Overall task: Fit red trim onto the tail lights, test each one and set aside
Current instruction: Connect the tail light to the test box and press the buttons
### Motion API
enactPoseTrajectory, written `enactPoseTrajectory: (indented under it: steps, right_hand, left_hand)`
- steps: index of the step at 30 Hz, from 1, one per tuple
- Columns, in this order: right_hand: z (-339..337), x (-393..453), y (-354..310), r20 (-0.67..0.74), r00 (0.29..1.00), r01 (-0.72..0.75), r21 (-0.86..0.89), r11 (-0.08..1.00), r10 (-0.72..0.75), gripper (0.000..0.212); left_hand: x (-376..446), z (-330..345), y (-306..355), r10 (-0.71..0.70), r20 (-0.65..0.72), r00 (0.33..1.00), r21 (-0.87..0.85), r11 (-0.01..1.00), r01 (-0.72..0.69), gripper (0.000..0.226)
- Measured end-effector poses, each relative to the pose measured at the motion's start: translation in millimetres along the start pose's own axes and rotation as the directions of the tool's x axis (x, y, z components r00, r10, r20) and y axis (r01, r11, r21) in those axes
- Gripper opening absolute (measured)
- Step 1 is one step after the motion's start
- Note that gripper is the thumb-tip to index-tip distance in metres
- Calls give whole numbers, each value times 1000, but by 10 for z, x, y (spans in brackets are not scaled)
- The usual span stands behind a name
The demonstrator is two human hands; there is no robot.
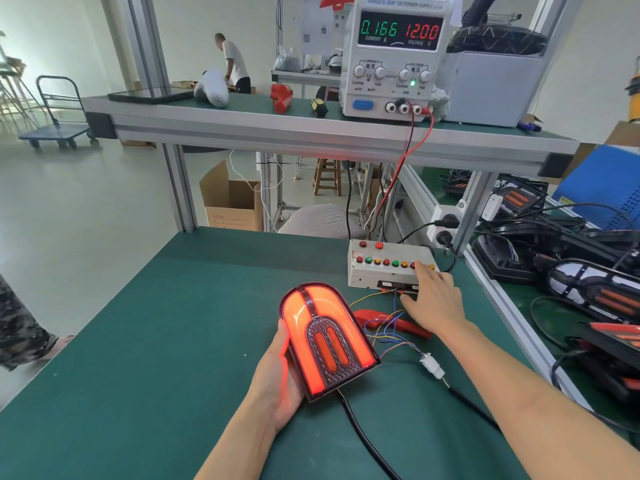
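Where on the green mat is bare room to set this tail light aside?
Bare mat runs left of the tail light to the table's left edge, and ahead of it toward the far edge. Crowded: right, around the switch box, loose wires, red trim and right hand.

Head-worn view, forward and down over green bench (173,341).

Cardboard box (231,202) on floor beyond green surface (138,341), far left of fingers. Wooden stool (327,178) behind. Platform trolley (57,129) far left. Tablet (150,95) on shelf.
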State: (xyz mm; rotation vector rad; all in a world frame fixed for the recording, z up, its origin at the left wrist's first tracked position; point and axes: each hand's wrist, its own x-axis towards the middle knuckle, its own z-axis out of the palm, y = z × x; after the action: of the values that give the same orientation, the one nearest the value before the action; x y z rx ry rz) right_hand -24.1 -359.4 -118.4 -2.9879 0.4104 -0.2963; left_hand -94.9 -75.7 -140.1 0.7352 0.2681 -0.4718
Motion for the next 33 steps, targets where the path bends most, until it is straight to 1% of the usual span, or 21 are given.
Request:
enactPoseTrajectory:
  steps: [4, 7, 13, 33]
  right_hand:
    - [-6, -12, 1, -1, 1000, 5, 15, 1000, -5, 77]
    - [-4, -19, 0, 1, 1000, 3, 8, 1000, -3, 79]
    - [-61, 51, -30, 14, 1000, -2, -23, 1000, 3, 76]
    - [-63, 19, -24, 46, 999, -3, -29, 1000, 5, 82]
  left_hand:
    - [-5, -22, -1, -3, -1, 1000, 37, 999, 3, 61]
    - [-4, -31, 2, -4, 0, 1000, 41, 999, 4, 61]
    - [25, -22, -10, 1, 16, 1000, -16, 1000, 0, 62]
    - [15, -11, -8, 3, 8, 1000, -12, 1000, -3, 62]
